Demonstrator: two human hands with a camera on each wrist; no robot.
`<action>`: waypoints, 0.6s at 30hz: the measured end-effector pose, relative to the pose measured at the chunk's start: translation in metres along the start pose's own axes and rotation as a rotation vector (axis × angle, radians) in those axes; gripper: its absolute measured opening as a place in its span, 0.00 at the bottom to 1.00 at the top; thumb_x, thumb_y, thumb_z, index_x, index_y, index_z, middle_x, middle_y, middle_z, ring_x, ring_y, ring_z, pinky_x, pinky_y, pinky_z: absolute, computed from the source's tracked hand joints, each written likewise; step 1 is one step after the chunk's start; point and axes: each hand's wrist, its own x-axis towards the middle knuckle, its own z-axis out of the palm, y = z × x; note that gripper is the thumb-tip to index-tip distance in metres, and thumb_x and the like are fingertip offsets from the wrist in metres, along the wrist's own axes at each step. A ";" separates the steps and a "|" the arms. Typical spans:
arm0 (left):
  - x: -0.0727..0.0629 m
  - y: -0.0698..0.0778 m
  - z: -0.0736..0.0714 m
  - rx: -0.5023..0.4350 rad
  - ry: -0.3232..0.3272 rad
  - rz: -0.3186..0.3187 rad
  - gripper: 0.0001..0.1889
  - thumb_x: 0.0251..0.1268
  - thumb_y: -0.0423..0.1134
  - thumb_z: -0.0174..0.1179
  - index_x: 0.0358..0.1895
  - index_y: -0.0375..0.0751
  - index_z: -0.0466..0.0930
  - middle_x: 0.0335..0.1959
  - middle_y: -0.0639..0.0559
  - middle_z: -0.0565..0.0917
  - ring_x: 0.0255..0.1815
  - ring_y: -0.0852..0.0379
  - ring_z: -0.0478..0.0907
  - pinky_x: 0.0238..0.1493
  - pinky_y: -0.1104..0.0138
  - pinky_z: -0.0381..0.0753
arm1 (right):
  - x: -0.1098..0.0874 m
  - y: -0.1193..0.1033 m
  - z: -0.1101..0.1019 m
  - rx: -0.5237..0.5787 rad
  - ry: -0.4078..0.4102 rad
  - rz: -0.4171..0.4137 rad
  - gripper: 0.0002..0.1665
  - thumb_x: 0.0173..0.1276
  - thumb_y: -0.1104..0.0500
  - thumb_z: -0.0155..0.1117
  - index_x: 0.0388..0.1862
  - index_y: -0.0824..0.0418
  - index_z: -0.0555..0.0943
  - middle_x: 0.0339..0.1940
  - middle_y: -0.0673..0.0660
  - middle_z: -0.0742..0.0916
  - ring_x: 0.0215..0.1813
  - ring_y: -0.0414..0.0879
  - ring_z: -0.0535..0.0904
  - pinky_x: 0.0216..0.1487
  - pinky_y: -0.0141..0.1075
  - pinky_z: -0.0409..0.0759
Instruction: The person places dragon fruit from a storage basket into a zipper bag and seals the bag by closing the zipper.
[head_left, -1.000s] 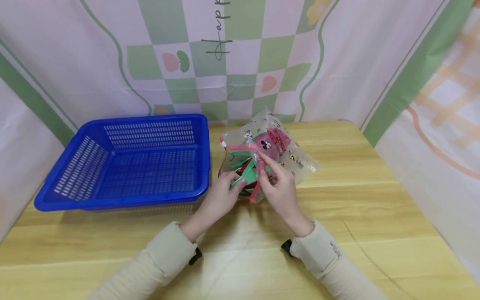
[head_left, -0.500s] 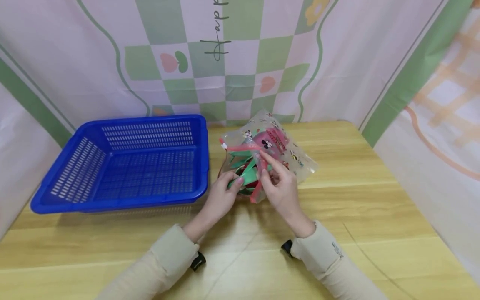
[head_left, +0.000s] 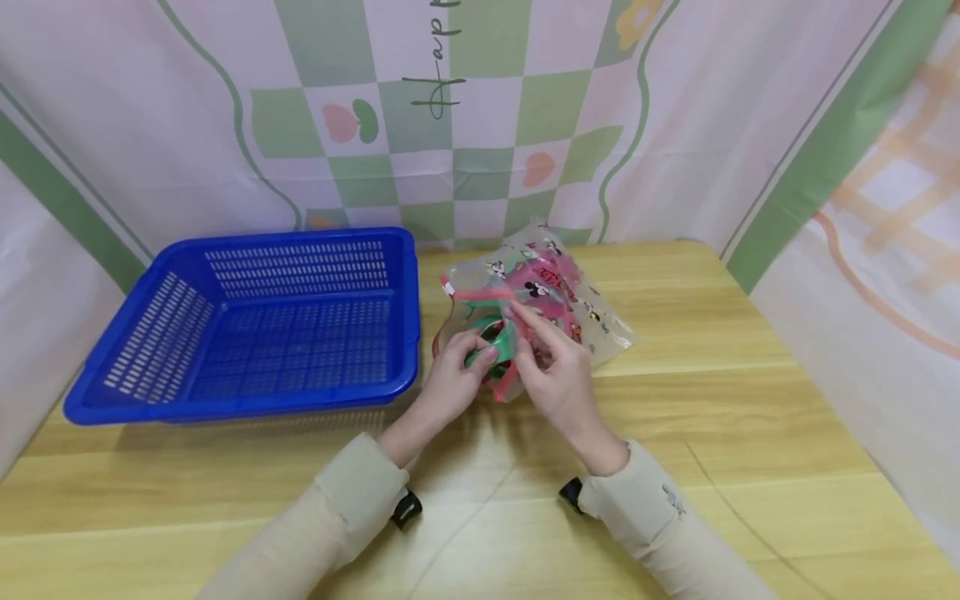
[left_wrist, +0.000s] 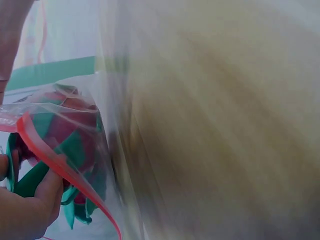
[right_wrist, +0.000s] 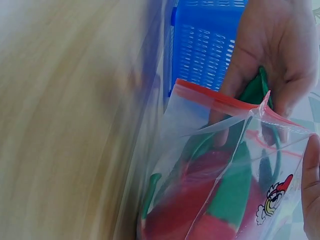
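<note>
A clear zip bag with a red zip edge and cartoon prints lies on the table to the right of the basket. Within it sits a pink-red rounded thing with green leaf-like flaps, like a toy dragon fruit. My left hand reaches into the bag's mouth and pinches a green flap between thumb and fingers. Opposite it, my right hand pinches the red zip edge of the bag. Its lower fingers are curled. The plastic and both hands hide part of the pink-red thing.
A blue perforated plastic basket stands at the left of the wooden table, close beside the bag. Behind the table's back edge hangs a checkered, printed curtain.
My left hand has shifted slightly up and right, bringing the green flap closer to the bag's red edge. Less of the flap shows. The right hand stays nearly in place.
</note>
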 end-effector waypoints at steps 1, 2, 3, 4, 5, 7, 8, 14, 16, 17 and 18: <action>0.002 -0.001 0.000 -0.005 -0.001 0.004 0.11 0.71 0.39 0.52 0.36 0.34 0.77 0.67 0.36 0.70 0.71 0.39 0.64 0.71 0.47 0.61 | 0.001 -0.001 0.001 -0.002 -0.002 0.000 0.27 0.58 0.76 0.54 0.59 0.69 0.76 0.44 0.67 0.87 0.15 0.30 0.60 0.14 0.23 0.61; 0.003 -0.002 0.001 -0.011 -0.003 0.011 0.10 0.71 0.38 0.52 0.36 0.33 0.77 0.66 0.36 0.71 0.71 0.39 0.64 0.71 0.48 0.61 | 0.001 -0.001 0.001 -0.003 -0.005 0.002 0.27 0.58 0.75 0.54 0.59 0.69 0.76 0.48 0.66 0.86 0.15 0.30 0.61 0.15 0.23 0.61; 0.005 -0.002 0.001 -0.018 -0.006 0.017 0.10 0.71 0.38 0.52 0.36 0.33 0.77 0.66 0.36 0.71 0.71 0.39 0.64 0.72 0.48 0.61 | 0.002 -0.001 0.002 -0.010 -0.006 0.003 0.27 0.58 0.75 0.54 0.59 0.69 0.76 0.48 0.66 0.87 0.15 0.30 0.60 0.15 0.23 0.61; 0.006 -0.003 0.002 -0.023 -0.011 0.022 0.10 0.71 0.37 0.52 0.36 0.33 0.76 0.66 0.36 0.71 0.71 0.40 0.63 0.72 0.48 0.61 | 0.003 -0.002 0.003 -0.013 -0.008 0.006 0.27 0.59 0.75 0.54 0.59 0.69 0.76 0.48 0.66 0.87 0.15 0.31 0.60 0.15 0.23 0.61; 0.007 -0.004 0.003 -0.029 -0.016 0.025 0.09 0.71 0.37 0.52 0.36 0.33 0.76 0.66 0.36 0.70 0.72 0.40 0.63 0.72 0.48 0.61 | 0.003 -0.002 0.004 -0.021 -0.009 0.010 0.27 0.59 0.75 0.54 0.59 0.69 0.76 0.47 0.66 0.87 0.15 0.31 0.60 0.15 0.23 0.61; 0.010 -0.006 0.004 -0.036 -0.022 0.035 0.09 0.70 0.36 0.52 0.36 0.33 0.76 0.66 0.36 0.71 0.72 0.40 0.62 0.72 0.48 0.62 | 0.004 -0.003 0.005 -0.031 -0.011 0.024 0.27 0.59 0.74 0.54 0.59 0.68 0.76 0.46 0.65 0.87 0.15 0.30 0.59 0.15 0.23 0.61; 0.011 -0.007 0.004 -0.036 -0.026 0.038 0.09 0.70 0.36 0.52 0.36 0.33 0.76 0.66 0.36 0.71 0.72 0.40 0.63 0.71 0.49 0.62 | 0.004 -0.003 0.006 -0.029 -0.016 0.034 0.27 0.59 0.74 0.54 0.60 0.68 0.76 0.47 0.65 0.87 0.15 0.30 0.59 0.15 0.23 0.60; 0.019 -0.010 0.006 -0.018 -0.043 0.020 0.09 0.71 0.35 0.51 0.40 0.34 0.78 0.65 0.40 0.72 0.68 0.44 0.67 0.67 0.51 0.68 | 0.006 -0.002 0.010 0.011 -0.045 0.078 0.27 0.62 0.75 0.52 0.61 0.66 0.75 0.53 0.63 0.86 0.14 0.32 0.57 0.15 0.25 0.58; 0.022 -0.010 0.007 -0.015 -0.047 0.011 0.09 0.72 0.36 0.50 0.42 0.35 0.79 0.65 0.42 0.72 0.67 0.45 0.68 0.65 0.52 0.69 | 0.008 -0.001 0.012 0.018 -0.044 0.099 0.27 0.63 0.74 0.51 0.62 0.64 0.76 0.38 0.63 0.88 0.14 0.32 0.57 0.15 0.25 0.58; 0.024 -0.010 0.007 -0.021 -0.051 0.005 0.10 0.72 0.36 0.50 0.43 0.35 0.79 0.65 0.42 0.72 0.66 0.46 0.68 0.64 0.52 0.69 | 0.010 -0.001 0.012 0.023 -0.040 0.113 0.27 0.64 0.73 0.51 0.62 0.63 0.76 0.29 0.62 0.86 0.14 0.32 0.56 0.15 0.25 0.57; 0.025 -0.010 0.007 -0.027 -0.057 0.001 0.11 0.73 0.37 0.49 0.44 0.35 0.79 0.65 0.43 0.72 0.66 0.47 0.68 0.64 0.52 0.69 | 0.011 -0.001 0.013 0.028 -0.038 0.128 0.27 0.64 0.73 0.51 0.62 0.62 0.76 0.21 0.59 0.82 0.14 0.33 0.56 0.15 0.25 0.57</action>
